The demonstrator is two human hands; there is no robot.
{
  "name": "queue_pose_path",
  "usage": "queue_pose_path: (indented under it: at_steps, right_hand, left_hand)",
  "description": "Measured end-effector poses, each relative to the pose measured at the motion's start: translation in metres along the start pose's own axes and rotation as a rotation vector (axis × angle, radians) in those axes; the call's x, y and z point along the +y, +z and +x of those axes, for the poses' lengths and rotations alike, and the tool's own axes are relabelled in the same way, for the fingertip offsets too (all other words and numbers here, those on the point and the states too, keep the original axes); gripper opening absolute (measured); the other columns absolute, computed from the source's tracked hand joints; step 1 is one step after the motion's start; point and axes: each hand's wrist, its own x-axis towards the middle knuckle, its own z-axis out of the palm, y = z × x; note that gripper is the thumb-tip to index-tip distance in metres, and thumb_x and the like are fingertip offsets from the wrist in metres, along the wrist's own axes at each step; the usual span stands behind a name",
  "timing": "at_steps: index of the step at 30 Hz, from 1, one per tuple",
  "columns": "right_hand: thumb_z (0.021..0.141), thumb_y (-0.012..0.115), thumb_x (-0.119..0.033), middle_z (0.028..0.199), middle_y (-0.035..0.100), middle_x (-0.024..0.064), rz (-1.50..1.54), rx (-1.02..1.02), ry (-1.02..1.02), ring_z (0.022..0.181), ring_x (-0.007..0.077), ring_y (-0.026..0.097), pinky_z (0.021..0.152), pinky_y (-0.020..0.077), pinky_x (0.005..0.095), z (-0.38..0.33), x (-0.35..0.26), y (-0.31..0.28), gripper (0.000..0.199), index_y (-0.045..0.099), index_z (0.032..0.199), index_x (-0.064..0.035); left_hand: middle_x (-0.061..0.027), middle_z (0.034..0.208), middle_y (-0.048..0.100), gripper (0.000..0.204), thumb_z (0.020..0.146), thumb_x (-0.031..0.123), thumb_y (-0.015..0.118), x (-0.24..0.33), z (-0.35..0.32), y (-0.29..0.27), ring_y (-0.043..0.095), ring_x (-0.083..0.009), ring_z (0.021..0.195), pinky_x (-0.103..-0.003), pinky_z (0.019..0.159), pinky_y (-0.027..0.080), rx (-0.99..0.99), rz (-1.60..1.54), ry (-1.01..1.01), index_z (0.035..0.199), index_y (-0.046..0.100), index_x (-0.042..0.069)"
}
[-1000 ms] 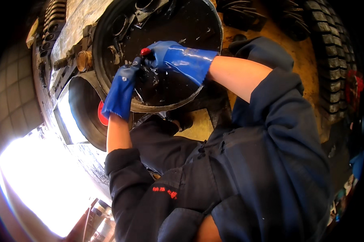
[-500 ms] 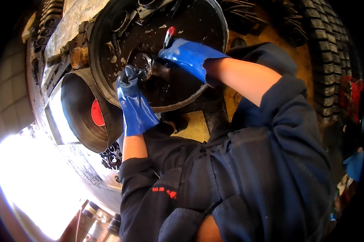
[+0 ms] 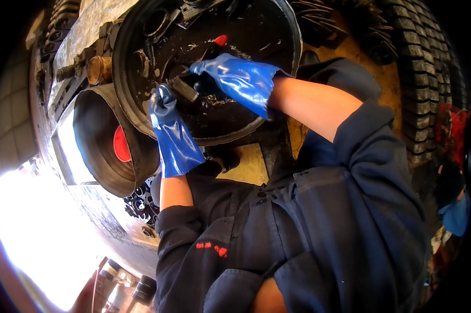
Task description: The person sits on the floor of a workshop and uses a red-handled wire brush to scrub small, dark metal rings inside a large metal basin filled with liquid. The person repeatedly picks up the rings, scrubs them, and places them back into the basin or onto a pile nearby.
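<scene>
Both hands wear long blue rubber gloves and work over a large round black basin (image 3: 297,47) holding dark, wet liquid. My left hand (image 3: 164,101) is closed on the near-left edge of a dark oily metal part (image 3: 186,89); its exact kind does not show. My right hand (image 3: 214,68) is closed around a dark-handled tool with a red end (image 3: 221,40), which sticks up beyond the glove. The tool's working end is hidden by the glove, close to the metal part. Ring-shaped metal parts (image 3: 154,23) lie along the basin's far left side.
Left of the basin, a big dark round pan (image 3: 97,141) with a red disc leans on its side. A rusty cylinder (image 3: 99,70) and other metal parts lie on the bench. Tyres (image 3: 423,68) stand at the right. Several small dark rings (image 3: 140,203) sit below the pan.
My right hand has moved slightly left, toward the metal part, and the tool tilts differently. The part has turned in my left hand, its round opening no longer facing up.
</scene>
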Motion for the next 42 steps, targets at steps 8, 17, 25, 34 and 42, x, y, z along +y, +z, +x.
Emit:
queue_pose_path:
  at_steps: [8, 17, 25, 34, 42]
  right_hand:
    - [0.089, 0.072, -0.039, 0.110, 0.075, 0.0089, -1.078, 0.015, 0.114, 0.098, 0.0297, 0.072, 0.087, 0.0568, 0.0363, 0.015, -0.016, 0.020, 0.038, 0.071, 0.120, -0.0161]
    - [0.091, 0.069, -0.037, 0.111, 0.075, 0.0049, -1.094, 0.143, -0.078, 0.097, 0.0282, 0.072, 0.083, 0.0585, 0.0374, 0.020, -0.009, 0.009, 0.033, 0.071, 0.121, -0.0236]
    - [0.096, 0.065, -0.048, 0.092, 0.075, 0.0130, -0.633, 0.081, 0.276, 0.084, 0.0240, 0.069, 0.080, 0.0519, 0.0372, 0.003, -0.044, -0.018, 0.045, 0.074, 0.111, -0.0060]
    - [0.096, 0.064, -0.013, 0.095, 0.074, 0.0095, -0.076, 0.073, 0.046, 0.088, 0.0179, 0.068, 0.080, 0.0531, 0.0330, 0.054, -0.006, -0.022, 0.016, 0.075, 0.108, -0.0101]
    - [0.091, 0.068, -0.005, 0.104, 0.077, 0.0086, -0.752, -0.040, -0.365, 0.096, 0.0217, 0.073, 0.092, 0.0589, 0.0357, 0.039, -0.033, 0.021, 0.036, 0.073, 0.123, -0.0183]
  left_hand:
    - [-0.0115, 0.098, 0.073, 0.016, 0.097, 0.013, 0.061, 0.008, -0.002, 0.002, 0.069, -0.0185, 0.084, -0.033, 0.079, 0.056, 0.005, -0.013, 0.001, 0.102, 0.068, -0.001]
    - [-0.0127, 0.102, 0.073, 0.018, 0.097, 0.012, 0.062, 0.009, 0.009, 0.006, 0.070, -0.0205, 0.087, -0.035, 0.082, 0.056, 0.003, -0.042, 0.034, 0.107, 0.067, -0.002]
    - [-0.0138, 0.105, 0.072, 0.020, 0.096, 0.010, 0.063, 0.009, 0.011, 0.001, 0.070, -0.0222, 0.088, -0.036, 0.084, 0.057, 0.003, -0.078, 0.023, 0.111, 0.067, -0.003]
    - [-0.0150, 0.109, 0.072, 0.024, 0.096, 0.009, 0.064, 0.004, 0.002, -0.010, 0.071, -0.0243, 0.091, -0.037, 0.087, 0.057, -0.048, -0.146, -0.029, 0.115, 0.066, -0.004]
    - [-0.0161, 0.112, 0.072, 0.028, 0.095, 0.008, 0.064, 0.000, 0.012, -0.024, 0.072, -0.0260, 0.093, -0.038, 0.090, 0.058, -0.095, -0.202, -0.028, 0.119, 0.065, -0.005]
